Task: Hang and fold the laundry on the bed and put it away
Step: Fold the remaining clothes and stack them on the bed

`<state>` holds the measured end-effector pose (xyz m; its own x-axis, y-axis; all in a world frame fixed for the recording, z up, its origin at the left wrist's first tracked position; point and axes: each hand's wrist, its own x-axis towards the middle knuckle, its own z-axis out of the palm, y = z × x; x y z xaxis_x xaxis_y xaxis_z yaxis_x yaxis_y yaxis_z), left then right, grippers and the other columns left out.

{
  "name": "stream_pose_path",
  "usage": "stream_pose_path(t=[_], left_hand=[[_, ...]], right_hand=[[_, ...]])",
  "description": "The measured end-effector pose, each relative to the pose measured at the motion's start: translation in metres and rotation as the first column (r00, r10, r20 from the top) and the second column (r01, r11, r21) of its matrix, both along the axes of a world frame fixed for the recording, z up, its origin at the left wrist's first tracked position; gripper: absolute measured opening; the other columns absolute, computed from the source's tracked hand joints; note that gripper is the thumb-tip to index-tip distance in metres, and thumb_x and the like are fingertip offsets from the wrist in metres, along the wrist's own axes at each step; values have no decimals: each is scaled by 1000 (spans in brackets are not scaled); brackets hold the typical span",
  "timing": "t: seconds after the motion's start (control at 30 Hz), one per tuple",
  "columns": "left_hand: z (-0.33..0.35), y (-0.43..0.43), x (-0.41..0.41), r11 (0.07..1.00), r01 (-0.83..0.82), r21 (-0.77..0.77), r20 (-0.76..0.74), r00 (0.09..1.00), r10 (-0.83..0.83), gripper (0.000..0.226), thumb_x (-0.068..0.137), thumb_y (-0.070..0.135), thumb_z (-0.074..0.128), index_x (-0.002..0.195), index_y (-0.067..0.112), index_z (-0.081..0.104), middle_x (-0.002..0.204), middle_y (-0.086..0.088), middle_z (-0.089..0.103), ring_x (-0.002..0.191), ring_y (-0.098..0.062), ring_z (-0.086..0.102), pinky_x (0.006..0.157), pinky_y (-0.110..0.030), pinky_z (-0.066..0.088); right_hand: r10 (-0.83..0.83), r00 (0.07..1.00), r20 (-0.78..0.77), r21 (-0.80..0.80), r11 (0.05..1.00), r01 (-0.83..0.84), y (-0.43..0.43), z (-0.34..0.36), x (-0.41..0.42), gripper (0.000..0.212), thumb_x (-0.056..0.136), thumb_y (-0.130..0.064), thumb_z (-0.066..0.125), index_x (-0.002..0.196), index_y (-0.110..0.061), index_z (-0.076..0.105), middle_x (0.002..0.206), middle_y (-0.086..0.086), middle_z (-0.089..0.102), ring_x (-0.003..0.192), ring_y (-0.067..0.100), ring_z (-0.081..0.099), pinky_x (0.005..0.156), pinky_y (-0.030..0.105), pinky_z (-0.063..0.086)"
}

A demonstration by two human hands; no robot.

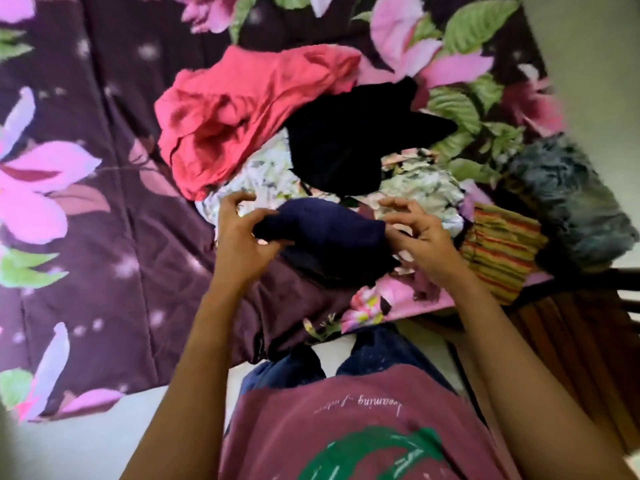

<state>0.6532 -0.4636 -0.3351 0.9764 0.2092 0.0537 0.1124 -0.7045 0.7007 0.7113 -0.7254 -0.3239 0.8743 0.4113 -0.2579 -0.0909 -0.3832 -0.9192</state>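
A heap of laundry lies on the bed with its purple flowered cover (pixel 104 202). On top are a red garment (pixel 242 109) and a black garment (pixel 349 140), with white flowered cloth (pixel 270 178) under them. At the near edge of the heap is a dark navy garment (pixel 325 230). My left hand (pixel 242 237) grips its left end with curled fingers. My right hand (pixel 419 237) pinches its right end, fingers bent above it. The navy cloth hangs bunched between both hands.
A striped yellow and red cloth (pixel 502 251) and a grey furry item (pixel 571 206) lie at the bed's right edge. A dark wooden frame (pixel 588 341) stands to the right. My legs stand on pale floor (pixel 104 427) against the bed's near edge.
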Motion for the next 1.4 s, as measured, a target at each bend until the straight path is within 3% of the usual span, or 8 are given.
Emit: stream_pose_path(t=[0.13,0.23,0.33,0.43,0.53,0.67,1.0,1.4], left_hand=[[22,-47,32,859,300,-415,-194,893,-406,42,57,47,75,87,20,65,96,10,68,98,3,57,89,-18,45],[34,-97,52,735,132,-666,-175,929,-325,26,57,34,78,77,26,63,71,13,66,72,-1,59,66,-21,50],[28,-141,69,626,-164,-762,-337,926,-168,27,62,27,78,82,17,63,71,9,69,73,-6,65,66,-23,50],[14,-179,76,548,-341,-764,-500,849,-170,16,83,22,67,97,17,61,87,1,70,89,-18,66,71,-27,50],[-8,-202,77,604,-188,-775,-423,863,-275,70,71,19,79,125,34,37,120,3,57,110,-14,59,79,-22,52],[-26,-233,78,728,300,-617,-325,745,-583,91,67,9,82,132,38,26,140,14,32,122,18,34,96,-4,34],[-57,-321,99,636,278,-719,-381,608,-696,70,64,3,82,125,20,53,123,13,54,113,5,53,93,-21,49],[-182,-371,107,758,455,-468,-557,514,-652,103,69,-8,69,145,39,16,148,-14,31,138,-24,30,104,-19,31]], right_hand=[[-187,882,-433,330,877,349,-50,9,-7,28,93,-2,42,94,-12,69,92,-3,71,81,2,65,69,14,51],[-301,665,-684,378,634,675,-79,2,-6,42,95,-27,36,87,-17,76,87,-1,73,81,9,68,71,21,55],[-251,671,-698,385,658,647,-99,-2,-12,40,79,-57,53,80,-26,78,87,-5,73,85,7,68,76,22,53],[-282,700,-656,428,625,653,-120,-21,-18,79,54,-48,86,124,-26,58,115,-2,66,105,14,63,87,30,53],[-400,729,-555,401,640,656,-148,-36,-22,112,58,-29,88,140,-50,14,141,-1,47,125,18,52,99,38,47],[-437,823,-363,227,815,533,-181,-52,-29,84,80,-3,71,135,-50,27,150,-4,34,133,11,42,106,31,41],[-641,699,-316,93,713,695,-257,-76,-44,56,81,-8,72,128,-32,53,138,-9,50,130,10,44,110,38,37],[-552,754,-357,-251,834,492,-307,-161,3,88,83,0,67,148,-34,19,152,8,28,138,21,31,110,29,32]])
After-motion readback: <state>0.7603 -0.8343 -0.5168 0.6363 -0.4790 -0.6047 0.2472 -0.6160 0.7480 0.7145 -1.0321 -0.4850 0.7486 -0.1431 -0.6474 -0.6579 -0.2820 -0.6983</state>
